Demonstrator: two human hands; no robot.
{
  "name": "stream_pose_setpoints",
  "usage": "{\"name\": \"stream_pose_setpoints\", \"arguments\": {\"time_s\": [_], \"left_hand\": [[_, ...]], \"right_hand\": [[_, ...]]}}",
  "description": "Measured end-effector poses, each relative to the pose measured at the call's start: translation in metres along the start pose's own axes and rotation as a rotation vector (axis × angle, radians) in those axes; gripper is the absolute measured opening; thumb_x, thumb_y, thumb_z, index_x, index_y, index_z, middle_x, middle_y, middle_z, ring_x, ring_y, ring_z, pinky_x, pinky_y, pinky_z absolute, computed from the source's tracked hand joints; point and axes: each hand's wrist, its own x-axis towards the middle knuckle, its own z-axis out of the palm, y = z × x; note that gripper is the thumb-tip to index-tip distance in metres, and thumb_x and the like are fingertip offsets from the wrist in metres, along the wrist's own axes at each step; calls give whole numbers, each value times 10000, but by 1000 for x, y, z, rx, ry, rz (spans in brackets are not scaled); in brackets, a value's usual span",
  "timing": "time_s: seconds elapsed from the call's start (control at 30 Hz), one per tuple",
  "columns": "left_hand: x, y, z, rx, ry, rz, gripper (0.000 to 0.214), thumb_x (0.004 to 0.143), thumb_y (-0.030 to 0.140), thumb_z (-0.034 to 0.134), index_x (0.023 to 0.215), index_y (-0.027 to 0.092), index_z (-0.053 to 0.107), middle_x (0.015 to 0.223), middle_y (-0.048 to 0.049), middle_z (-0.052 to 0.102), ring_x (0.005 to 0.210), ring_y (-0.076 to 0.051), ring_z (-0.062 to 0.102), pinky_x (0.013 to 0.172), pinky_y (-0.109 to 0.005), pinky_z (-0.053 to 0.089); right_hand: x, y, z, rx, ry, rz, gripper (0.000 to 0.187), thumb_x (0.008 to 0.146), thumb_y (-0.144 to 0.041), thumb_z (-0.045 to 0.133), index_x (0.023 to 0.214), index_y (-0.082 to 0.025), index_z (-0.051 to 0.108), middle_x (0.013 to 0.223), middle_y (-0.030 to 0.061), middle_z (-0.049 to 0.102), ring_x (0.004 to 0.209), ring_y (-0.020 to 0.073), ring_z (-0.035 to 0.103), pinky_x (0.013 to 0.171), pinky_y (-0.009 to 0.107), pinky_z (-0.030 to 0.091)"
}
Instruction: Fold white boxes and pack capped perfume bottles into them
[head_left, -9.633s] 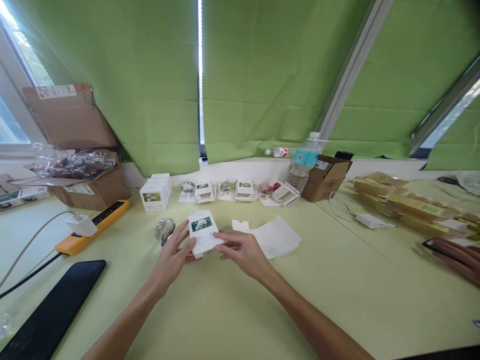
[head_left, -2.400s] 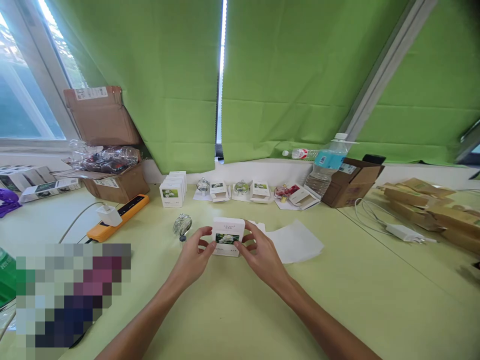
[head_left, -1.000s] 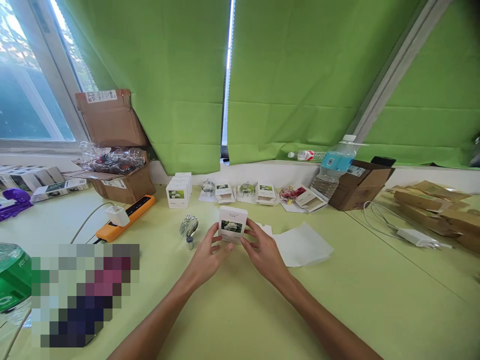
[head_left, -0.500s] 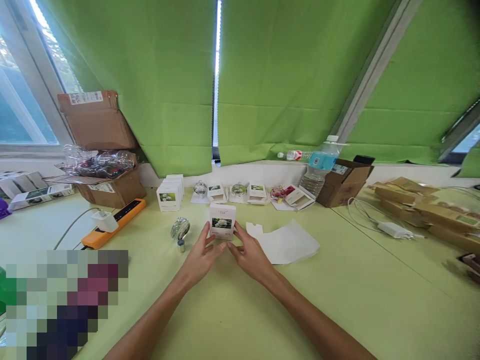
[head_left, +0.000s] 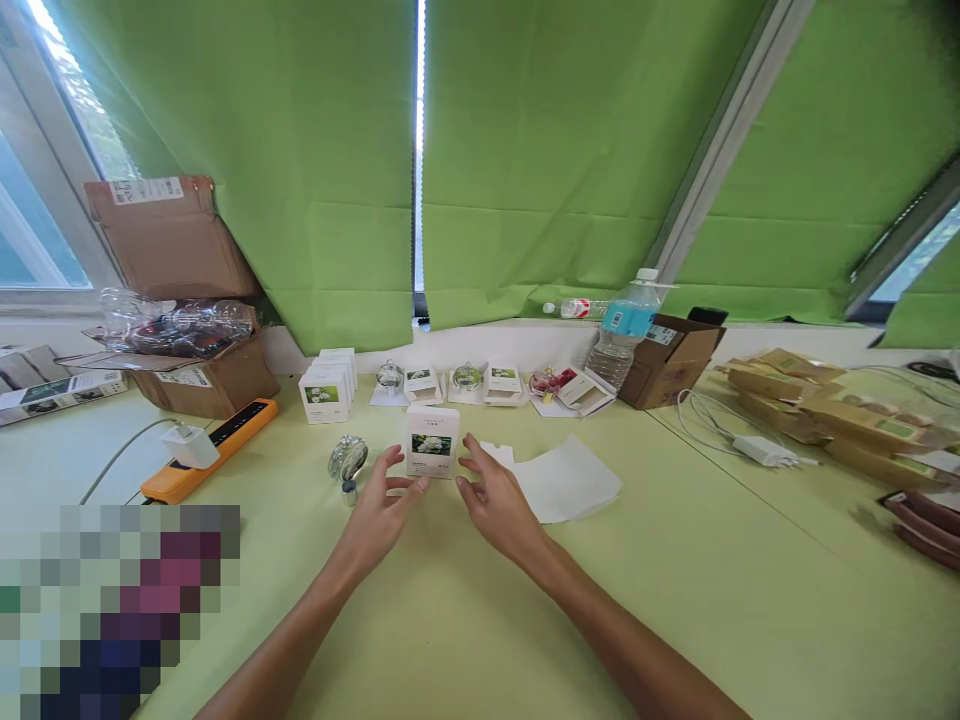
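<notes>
The white box [head_left: 433, 443] with the flower picture stands upright on the bench [head_left: 450, 640], between the two hands. Half a second ago fingers were at both its sides; in the earliest view it was held tilted in both hands. Now the right hand [head_left: 496, 502] is apart from it, its grip wide with fingers curled. The left hand [head_left: 379, 517] also has a wide grip, its fingertips just beside the box's left edge; whether the thumb touches the box I cannot tell. Near the left hand are a glass bottle [head_left: 347, 457] and a small silver cap [head_left: 349, 490]. Past the right hand lies white paper [head_left: 574, 482]. Farther back stand a row of white boxes [head_left: 322, 397] and, to their right, a red bottle [head_left: 543, 383] beside an opened box [head_left: 586, 392].
</notes>
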Motion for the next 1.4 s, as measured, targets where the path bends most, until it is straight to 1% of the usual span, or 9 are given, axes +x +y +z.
{"name": "stream_pose_setpoints", "arguments": {"time_s": [0.13, 0.37, 0.53, 0.67, 0.77, 0.87, 0.97, 1.2, 1.4], "left_hand": [[2, -1, -3, 48, 43, -20, 501, 775, 489, 567, 1156, 174, 488, 1144, -119, 554, 775, -171, 613, 615, -316, 540], [-2, 6, -5, 113, -107, -48, 321, 779, 452, 535, 913, 168, 602, 879, -50, 616, 603, -129, 581, 507, -249, 479], [-5, 6, -3, 117, -201, -78, 248, 791, 411, 515, 830, 180, 596, 808, -24, 609, 571, -112, 556, 481, -217, 424], [-5, 4, -3, 132, -218, -88, 254, 790, 422, 521, 814, 180, 596, 784, -22, 605, 559, -111, 546, 479, -218, 410], [-5, 5, -3, 145, -221, -94, 271, 783, 440, 529, 809, 179, 598, 775, -23, 605, 557, -115, 548, 485, -224, 414], [-6, 5, -3, 146, -230, -101, 273, 789, 444, 526, 811, 182, 597, 782, -23, 608, 558, -114, 547, 493, -228, 416], [-6, 4, -3, 147, -242, -99, 259, 795, 435, 529, 811, 185, 594, 776, -17, 605, 573, -116, 551, 508, -232, 421], [-6, 5, -4, 161, -245, -122, 275, 800, 451, 523, 827, 186, 589, 792, -19, 607, 593, -121, 553, 528, -239, 431], [-6, 5, -5, 186, -258, -135, 300, 791, 461, 529, 858, 175, 589, 827, -39, 610, 622, -134, 564, 555, -252, 444]], "right_hand": [[1, -2, -6, -48, 42, -28, 570, 872, -246, 438, 1421, -205, 290, 1348, 121, 470, 1077, 213, 582, 807, 337, 557], [6, -4, -32, -99, 178, -40, 428, 864, -265, 444, 1288, -224, 481, 1210, 93, 589, 923, 193, 634, 697, 311, 560], [16, 11, -66, -254, 310, 28, 320, 855, -299, 451, 1101, -203, 631, 1093, 74, 660, 894, 217, 640, 774, 368, 526], [20, 27, -89, -510, 401, 39, 298, 850, -274, 454, 1049, -184, 656, 1096, 82, 663, 1073, 254, 561, 932, 408, 428], [19, 39, -102, -703, 352, 143, 326, 835, -289, 493, 1093, -155, 641, 1130, 119, 643, 1125, 296, 520, 949, 432, 392], [16, 52, -114, -843, 275, 358, 431, 801, -341, 548, 1167, -118, 592, 1122, 187, 628, 1089, 360, 527, 855, 463, 423], [15, 65, -125, -878, 229, 513, 476, 779, -375, 569, 1167, -99, 571, 1091, 229, 620, 1056, 389, 536, 799, 471, 426], [17, 93, -138, -561, 113, 605, 328, 718, -377, 611, 964, -161, 637, 921, 139, 667, 838, 269, 625, 624, 311, 437], [20, 94, -140, -325, 5, 637, 148, 675, -253, 627, 758, -133, 644, 706, 77, 672, 623, 197, 621, 483, 238, 382]]}}
